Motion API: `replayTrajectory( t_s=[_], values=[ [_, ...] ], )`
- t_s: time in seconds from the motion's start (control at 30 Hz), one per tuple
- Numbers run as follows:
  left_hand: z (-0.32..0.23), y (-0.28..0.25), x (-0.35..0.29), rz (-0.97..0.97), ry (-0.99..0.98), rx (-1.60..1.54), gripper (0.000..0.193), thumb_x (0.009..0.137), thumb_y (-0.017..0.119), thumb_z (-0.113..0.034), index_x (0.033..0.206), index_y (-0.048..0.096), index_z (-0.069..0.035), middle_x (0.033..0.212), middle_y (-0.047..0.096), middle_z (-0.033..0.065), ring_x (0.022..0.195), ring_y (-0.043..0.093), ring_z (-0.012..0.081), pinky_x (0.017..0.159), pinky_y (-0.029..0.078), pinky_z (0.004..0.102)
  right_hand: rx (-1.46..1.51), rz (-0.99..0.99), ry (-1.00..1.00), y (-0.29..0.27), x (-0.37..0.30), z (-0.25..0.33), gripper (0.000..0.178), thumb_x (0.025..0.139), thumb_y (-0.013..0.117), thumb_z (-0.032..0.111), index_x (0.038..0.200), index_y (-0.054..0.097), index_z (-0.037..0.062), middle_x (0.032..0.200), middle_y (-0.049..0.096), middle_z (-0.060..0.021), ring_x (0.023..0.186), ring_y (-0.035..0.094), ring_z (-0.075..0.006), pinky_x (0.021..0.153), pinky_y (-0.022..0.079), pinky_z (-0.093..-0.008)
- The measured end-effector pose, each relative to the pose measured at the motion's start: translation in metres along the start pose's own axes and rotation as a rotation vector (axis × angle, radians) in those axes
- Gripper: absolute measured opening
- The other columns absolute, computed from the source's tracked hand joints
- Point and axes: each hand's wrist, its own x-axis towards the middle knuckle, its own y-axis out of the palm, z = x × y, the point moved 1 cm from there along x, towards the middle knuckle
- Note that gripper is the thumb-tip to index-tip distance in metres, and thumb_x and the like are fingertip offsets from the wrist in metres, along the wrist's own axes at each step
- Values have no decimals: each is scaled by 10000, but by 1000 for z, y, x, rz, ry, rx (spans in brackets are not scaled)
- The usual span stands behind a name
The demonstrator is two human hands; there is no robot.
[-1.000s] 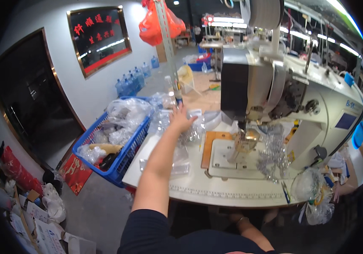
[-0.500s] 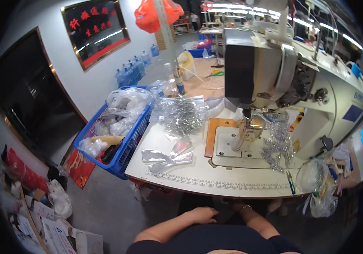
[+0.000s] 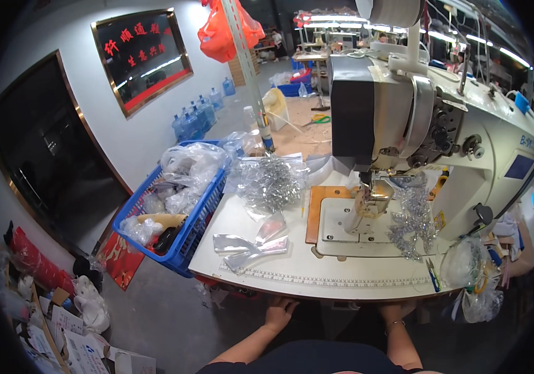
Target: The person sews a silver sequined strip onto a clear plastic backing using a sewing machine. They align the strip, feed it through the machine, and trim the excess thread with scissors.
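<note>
Both of my hands are low, at the front edge of a white sewing table [image 3: 317, 288]. My left hand [image 3: 279, 314] reaches up to the underside of that edge, its fingertips hidden beneath the tabletop. My right hand [image 3: 392, 311], a bracelet at its wrist, is at the edge farther right, its fingers mostly out of sight. Nothing shows in either hand. Above them stands a sewing machine [image 3: 379, 118]. Silvery clear strips [image 3: 251, 249] lie on the left of the table, behind them a pile of shiny silver pieces [image 3: 273, 184]. More glittery silver pieces [image 3: 412, 234] lie right of the needle area.
Left of the table stands a blue basket [image 3: 182, 249] with plastic bags. Small snips [image 3: 432, 275] lie near the right front edge, beside hanging clear bags [image 3: 466, 268]. Cardboard boxes [image 3: 86, 349] crowd the lower left floor. Water bottles [image 3: 195, 118] line the wall.
Both hands have moved forward and apart from near my lap, the left one leftward, the right one rightward, up to the table edge. The view has shifted slightly. The table items look unchanged.
</note>
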Motion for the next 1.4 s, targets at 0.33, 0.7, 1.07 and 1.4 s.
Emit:
replayTrajectory(
  t_s=[0.33, 0.7, 1.07, 1.4],
  values=[
    [-48, -79, -6, 629, 184, -3, 205, 824, 654, -201, 975, 642, -62, 916, 654, 110, 874, 627, 281, 768, 503, 368, 201, 199, -31, -11, 0, 45, 318, 815, 594, 249, 1060, 629, 50, 1043, 615, -224, 977, 586, -384, 828, 471, -448],
    [-34, -139, 208, 137, -71, 429, 402, 754, 696, -350, 945, 645, -1, 936, 624, 178, 928, 594, 333, 834, 473, 418, 582, 389, -135, -116, 17, 129, 202, 763, 709, 206, 892, 666, 56, 837, 654, -144, 779, 637, -297, 691, 511, -366],
    [-30, -117, 185, -264, 180, 240, 225, 854, 576, -194, 861, 636, 23, 855, 600, 205, 770, 575, 368, 726, 469, 435, 479, -89, -207, -154, 93, 147, 104, 742, 714, 121, 792, 633, 79, 704, 590, -60, 599, 585, -220, 539, 472, -321],
    [-20, -124, 187, -188, 105, 219, 196, 827, 596, -178, 777, 670, -3, 798, 627, 152, 790, 591, 321, 741, 459, 431, 511, 102, -341, -134, 139, 191, 154, 779, 675, 209, 835, 645, 68, 757, 599, -102, 678, 583, -296, 636, 478, -384]
  ],
)
